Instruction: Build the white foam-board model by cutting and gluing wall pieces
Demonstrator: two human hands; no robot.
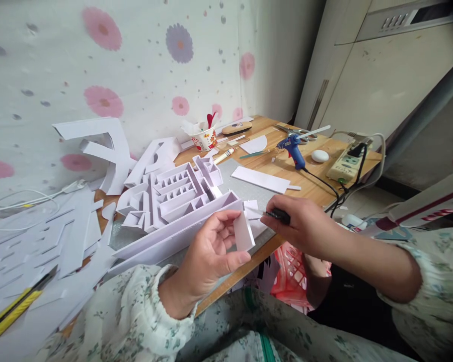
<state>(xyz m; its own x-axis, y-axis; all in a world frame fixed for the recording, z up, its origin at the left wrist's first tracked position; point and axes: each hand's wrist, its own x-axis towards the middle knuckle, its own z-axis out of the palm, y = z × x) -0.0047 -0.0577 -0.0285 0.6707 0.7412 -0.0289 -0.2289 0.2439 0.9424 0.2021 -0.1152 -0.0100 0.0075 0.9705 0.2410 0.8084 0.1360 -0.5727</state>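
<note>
Between the fingers and thumb of my left hand (pixel 211 251) is a small white foam board piece (pixel 244 232), tilted upright over the table's front edge. My right hand (pixel 296 217) is closed round a black-handled craft knife (pixel 278 215). Its thin blade points left, close to the board piece; whether they touch I cannot tell. Just beyond my left hand stands a white foam board model (pixel 177 196) with many small compartments and a long wall along its near side. A grey cutting mat (pixel 230 173) lies partly under it.
White cut sheets (pixel 49 241) cover the left side, with a yellow-and-black cutter (pixel 15 309) on them. A blue glue gun (pixel 294 151), scissors (pixel 305 131), a power strip (pixel 345 162) and a paper cup (pixel 204 137) stand farther back. Cables hang off the right edge.
</note>
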